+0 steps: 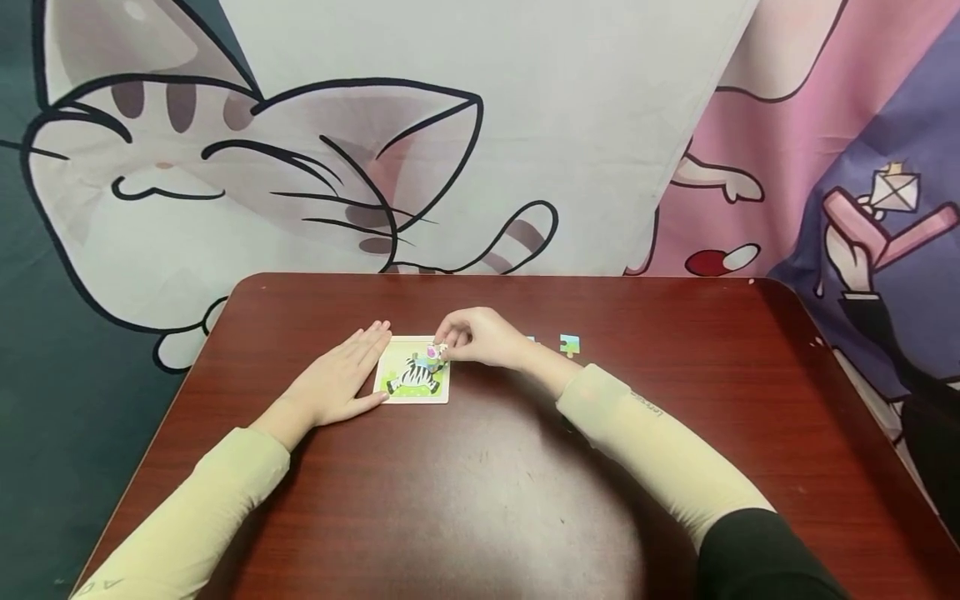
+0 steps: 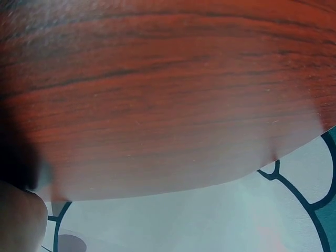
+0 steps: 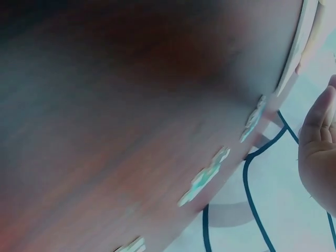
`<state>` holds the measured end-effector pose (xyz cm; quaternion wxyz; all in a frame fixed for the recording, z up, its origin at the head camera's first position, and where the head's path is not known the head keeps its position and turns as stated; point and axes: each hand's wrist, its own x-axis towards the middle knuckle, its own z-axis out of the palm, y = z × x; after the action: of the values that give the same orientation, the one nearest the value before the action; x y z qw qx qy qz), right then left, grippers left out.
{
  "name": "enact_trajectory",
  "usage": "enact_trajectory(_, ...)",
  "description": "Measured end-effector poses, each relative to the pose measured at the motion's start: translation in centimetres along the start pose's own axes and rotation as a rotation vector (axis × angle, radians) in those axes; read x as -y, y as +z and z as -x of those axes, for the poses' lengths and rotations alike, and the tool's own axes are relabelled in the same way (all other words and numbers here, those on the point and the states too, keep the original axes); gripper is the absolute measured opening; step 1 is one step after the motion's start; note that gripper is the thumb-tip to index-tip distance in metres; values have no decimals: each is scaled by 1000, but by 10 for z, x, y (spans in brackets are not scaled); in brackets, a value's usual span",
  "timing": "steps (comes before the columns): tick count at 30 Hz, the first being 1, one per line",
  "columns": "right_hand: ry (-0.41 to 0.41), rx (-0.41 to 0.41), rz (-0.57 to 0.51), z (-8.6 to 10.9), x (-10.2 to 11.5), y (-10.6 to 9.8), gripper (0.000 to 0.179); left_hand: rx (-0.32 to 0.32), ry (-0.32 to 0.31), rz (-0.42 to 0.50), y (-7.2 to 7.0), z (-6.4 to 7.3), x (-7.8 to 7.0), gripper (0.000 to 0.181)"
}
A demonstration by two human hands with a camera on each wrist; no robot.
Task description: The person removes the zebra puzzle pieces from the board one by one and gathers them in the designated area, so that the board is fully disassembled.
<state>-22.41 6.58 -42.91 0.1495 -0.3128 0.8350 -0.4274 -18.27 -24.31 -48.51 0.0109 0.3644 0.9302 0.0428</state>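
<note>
The small pink-and-white puzzle piece (image 1: 437, 352) sits at the far right corner of the square, pale-rimmed zebra puzzle board (image 1: 412, 399). The right hand (image 1: 482, 337) pinches it between thumb and fingers; whether it touches the board is too small to tell. The left hand (image 1: 341, 379) lies flat, fingers straight, along the board's left edge, thumb tip at the near left corner.

A press with the piece turned wrongly could leave it tilted or nudge the parts beside it. If the left hand eased off, a push from the right might slide the board left over the smooth, dark red-brown wooden desk (image 1: 480, 500). Withdrawing to the right, the pale yellow right sleeve (image 1: 660, 442) could brush the loose blue-and-green jigsaw piece (image 1: 570, 345) and another partly hidden behind the right wrist.

The desk's far edge is nearer the board than its near side, where there is the most room for moving.
</note>
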Motion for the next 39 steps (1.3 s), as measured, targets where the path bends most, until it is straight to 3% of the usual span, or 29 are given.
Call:
enact_trajectory(12, 16, 30, 72, 32, -16, -9, 5, -4, 11, -3, -2, 0, -1, 95)
enact_trajectory(28, 35, 39, 176, 57, -36, -17, 5, 4, -6, -1, -3, 3, -3, 95)
enact_trajectory(39, -52, -27, 362, 60, -35, -13, 8, 5, -3, -10, -4, 1, -4, 95)
